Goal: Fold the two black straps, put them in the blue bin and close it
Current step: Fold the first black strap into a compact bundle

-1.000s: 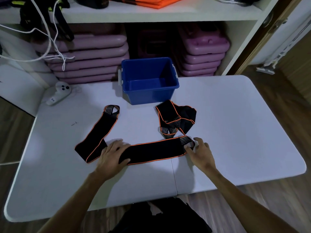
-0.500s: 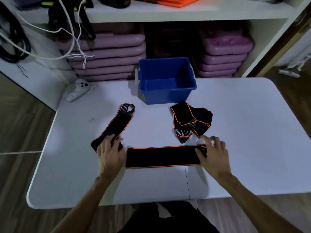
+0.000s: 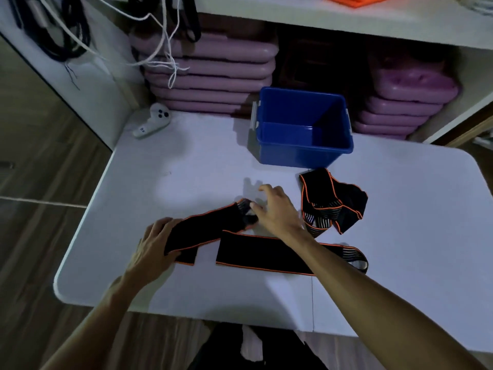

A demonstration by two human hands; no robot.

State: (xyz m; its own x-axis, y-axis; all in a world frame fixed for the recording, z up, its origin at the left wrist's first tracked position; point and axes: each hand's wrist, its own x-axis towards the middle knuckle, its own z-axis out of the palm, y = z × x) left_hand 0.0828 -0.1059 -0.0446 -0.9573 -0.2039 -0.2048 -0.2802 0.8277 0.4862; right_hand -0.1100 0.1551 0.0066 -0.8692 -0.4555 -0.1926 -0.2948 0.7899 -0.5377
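The long black elastic strap with orange edging [image 3: 256, 253] lies bent on the white folding table [image 3: 186, 289], one half stretched flat along the near side toward a grey-striped loop end at the right, the other half angled up and away to the left of centre. The left hand [image 3: 152, 249] has its fingers curled over the bend at the strap's left end, gripping the fabric against the tabletop. The right hand [image 3: 277, 209] reaches across the flat half and pinches the far striped end of the angled half between thumb and fingertips, that end lifted slightly off the surface. Just right of that hand sits the second black strap with orange edging [image 3: 333, 204], crumpled in a loose heap, touching neither hand. Beyond it, near the table's far edge, stands the open blue plastic bin [image 3: 301, 153], with grey latches on its two sides and nothing visible inside. Over at the far left corner of the table rests a white handheld controller [image 3: 153, 121]. Behind the table, stacked purple plastic cases [image 3: 210, 76] fill a white shelf unit [image 3: 346, 25], and white cords [image 3: 165, 49] dangle down in front of them.
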